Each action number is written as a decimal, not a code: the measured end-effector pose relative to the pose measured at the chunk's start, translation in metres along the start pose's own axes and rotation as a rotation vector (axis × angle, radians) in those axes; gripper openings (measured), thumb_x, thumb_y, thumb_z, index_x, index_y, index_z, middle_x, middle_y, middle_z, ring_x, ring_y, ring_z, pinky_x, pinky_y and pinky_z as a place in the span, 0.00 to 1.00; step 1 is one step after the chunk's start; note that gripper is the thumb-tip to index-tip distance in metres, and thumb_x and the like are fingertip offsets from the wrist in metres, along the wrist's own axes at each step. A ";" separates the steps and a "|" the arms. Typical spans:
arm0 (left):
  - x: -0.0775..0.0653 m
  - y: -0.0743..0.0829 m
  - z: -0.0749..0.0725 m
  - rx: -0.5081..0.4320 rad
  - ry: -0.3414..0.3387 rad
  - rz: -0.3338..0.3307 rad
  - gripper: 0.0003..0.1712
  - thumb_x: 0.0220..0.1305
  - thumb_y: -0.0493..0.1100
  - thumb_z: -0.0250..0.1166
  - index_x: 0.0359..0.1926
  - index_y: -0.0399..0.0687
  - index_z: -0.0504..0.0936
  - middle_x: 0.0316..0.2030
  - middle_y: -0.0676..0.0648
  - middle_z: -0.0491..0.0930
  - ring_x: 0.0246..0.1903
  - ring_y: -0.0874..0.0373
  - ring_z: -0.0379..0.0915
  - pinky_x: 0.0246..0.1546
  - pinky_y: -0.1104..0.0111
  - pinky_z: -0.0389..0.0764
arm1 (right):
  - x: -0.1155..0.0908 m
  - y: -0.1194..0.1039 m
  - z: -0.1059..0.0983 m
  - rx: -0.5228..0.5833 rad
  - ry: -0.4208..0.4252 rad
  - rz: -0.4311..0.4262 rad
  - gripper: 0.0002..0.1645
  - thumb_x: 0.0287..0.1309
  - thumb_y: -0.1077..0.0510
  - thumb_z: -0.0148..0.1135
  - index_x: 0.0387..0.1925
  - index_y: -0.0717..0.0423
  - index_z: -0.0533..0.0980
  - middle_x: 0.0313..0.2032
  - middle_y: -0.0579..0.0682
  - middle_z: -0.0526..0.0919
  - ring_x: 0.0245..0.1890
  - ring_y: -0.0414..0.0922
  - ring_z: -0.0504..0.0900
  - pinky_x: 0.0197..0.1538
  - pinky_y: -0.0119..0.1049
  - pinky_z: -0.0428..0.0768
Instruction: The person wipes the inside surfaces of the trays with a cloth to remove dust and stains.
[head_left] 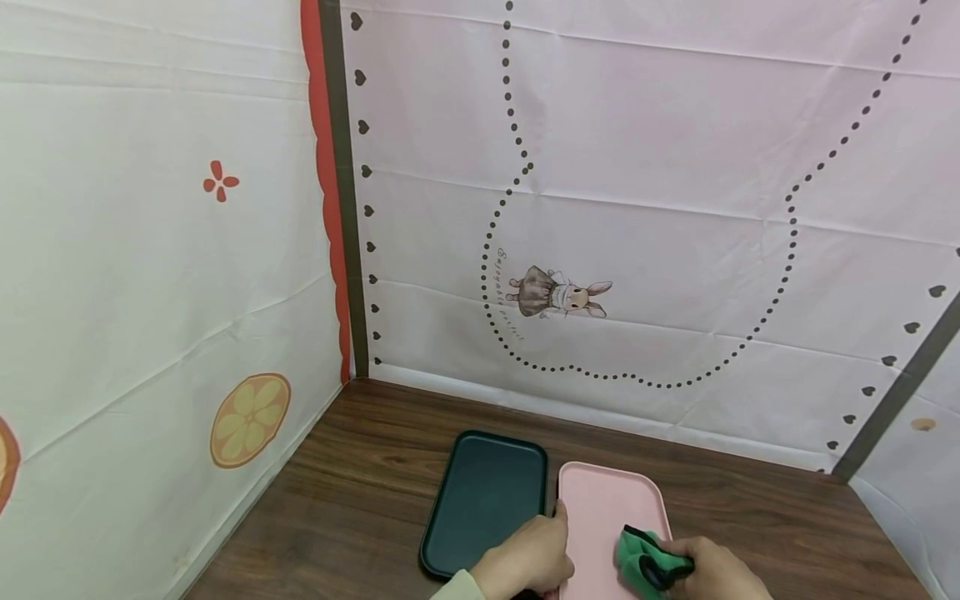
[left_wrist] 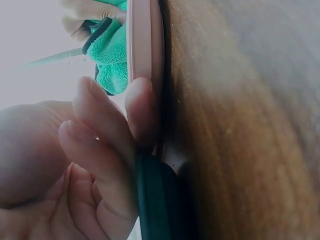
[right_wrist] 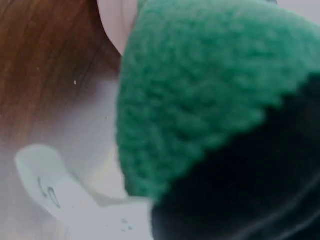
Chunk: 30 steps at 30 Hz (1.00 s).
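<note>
The pink tray [head_left: 600,508] lies flat on the table. At its left rim, my left hand [head_left: 534,550] points its index finger along the edge. In the left wrist view a fingertip [left_wrist: 141,107] presses the outer wall of that tray, while the other fingers are loosely bent beside it. My right hand [head_left: 712,568] grips a bunched green cloth [head_left: 637,557] with black edging, low over the right part of the pink tray. Close up in the right wrist view, the fuzzy cloth [right_wrist: 200,100] hides most of that hand's fingers.
A dark green tray [head_left: 491,496] lies on the brown wooden table [head_left: 322,483], close to the pink tray's left side. Printed fabric walls [head_left: 645,250] rise behind and to the left. A white strip with dark marks [right_wrist: 60,190] shows in the right wrist view.
</note>
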<state>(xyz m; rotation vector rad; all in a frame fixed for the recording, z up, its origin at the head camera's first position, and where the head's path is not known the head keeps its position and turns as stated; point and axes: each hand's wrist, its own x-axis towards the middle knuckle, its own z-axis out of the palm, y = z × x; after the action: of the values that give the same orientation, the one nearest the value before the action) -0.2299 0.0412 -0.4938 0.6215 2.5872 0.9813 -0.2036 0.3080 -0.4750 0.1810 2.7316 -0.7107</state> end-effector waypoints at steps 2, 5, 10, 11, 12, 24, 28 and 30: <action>0.000 0.000 0.000 -0.008 0.004 0.005 0.46 0.55 0.29 0.63 0.75 0.22 0.58 0.04 0.53 0.69 0.03 0.66 0.60 0.05 0.76 0.60 | 0.001 -0.001 -0.001 -0.003 -0.014 0.009 0.33 0.47 0.64 0.79 0.59 0.54 0.84 0.51 0.60 0.87 0.41 0.48 0.80 0.41 0.45 0.78; 0.000 0.000 -0.001 -0.012 0.006 0.011 0.47 0.54 0.29 0.62 0.75 0.22 0.58 0.04 0.53 0.69 0.03 0.67 0.60 0.05 0.76 0.60 | 0.003 -0.001 -0.003 0.006 -0.018 0.005 0.33 0.46 0.63 0.79 0.59 0.55 0.84 0.52 0.61 0.87 0.43 0.49 0.81 0.43 0.48 0.80; 0.000 -0.001 -0.002 0.002 0.007 0.020 0.47 0.54 0.30 0.62 0.75 0.22 0.58 0.04 0.54 0.69 0.03 0.66 0.60 0.05 0.76 0.60 | 0.004 -0.003 -0.004 -0.011 0.009 -0.027 0.36 0.44 0.57 0.82 0.59 0.57 0.83 0.50 0.60 0.88 0.46 0.52 0.84 0.47 0.56 0.81; 0.001 -0.002 -0.002 0.000 0.004 0.018 0.47 0.54 0.30 0.62 0.75 0.23 0.58 0.04 0.54 0.69 0.03 0.66 0.59 0.06 0.75 0.60 | 0.005 -0.004 -0.005 -0.013 0.013 -0.029 0.36 0.44 0.57 0.82 0.59 0.57 0.83 0.50 0.60 0.88 0.46 0.53 0.84 0.48 0.57 0.81; 0.001 -0.002 -0.002 -0.003 0.002 0.016 0.47 0.55 0.30 0.62 0.76 0.23 0.58 0.04 0.54 0.69 0.03 0.66 0.59 0.06 0.75 0.60 | 0.005 -0.004 -0.005 -0.019 0.017 -0.037 0.37 0.44 0.56 0.82 0.59 0.57 0.83 0.50 0.60 0.88 0.47 0.53 0.84 0.48 0.58 0.81; 0.004 -0.005 -0.001 -0.027 -0.019 0.008 0.47 0.57 0.31 0.62 0.77 0.25 0.57 0.05 0.53 0.71 0.03 0.65 0.62 0.07 0.75 0.61 | 0.014 -0.004 -0.011 -0.029 0.025 -0.058 0.39 0.47 0.51 0.82 0.62 0.59 0.81 0.53 0.62 0.86 0.49 0.55 0.82 0.48 0.57 0.80; 0.004 -0.005 -0.001 -0.024 -0.017 0.006 0.46 0.57 0.31 0.62 0.77 0.25 0.56 0.04 0.54 0.72 0.03 0.65 0.63 0.07 0.75 0.62 | 0.016 -0.005 -0.013 -0.041 0.025 -0.060 0.42 0.47 0.47 0.81 0.63 0.58 0.80 0.55 0.66 0.85 0.51 0.57 0.82 0.48 0.57 0.80; 0.003 -0.005 0.000 -0.020 -0.017 0.007 0.46 0.57 0.31 0.62 0.77 0.25 0.56 0.04 0.54 0.72 0.03 0.65 0.64 0.07 0.76 0.62 | 0.018 -0.006 -0.014 -0.051 0.022 -0.050 0.43 0.48 0.45 0.80 0.64 0.57 0.80 0.56 0.67 0.84 0.52 0.58 0.82 0.47 0.57 0.80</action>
<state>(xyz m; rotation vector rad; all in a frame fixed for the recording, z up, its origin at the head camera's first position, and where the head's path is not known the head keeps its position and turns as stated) -0.2343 0.0394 -0.4973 0.6315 2.5590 0.9983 -0.2252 0.3102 -0.4666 0.1100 2.7812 -0.6552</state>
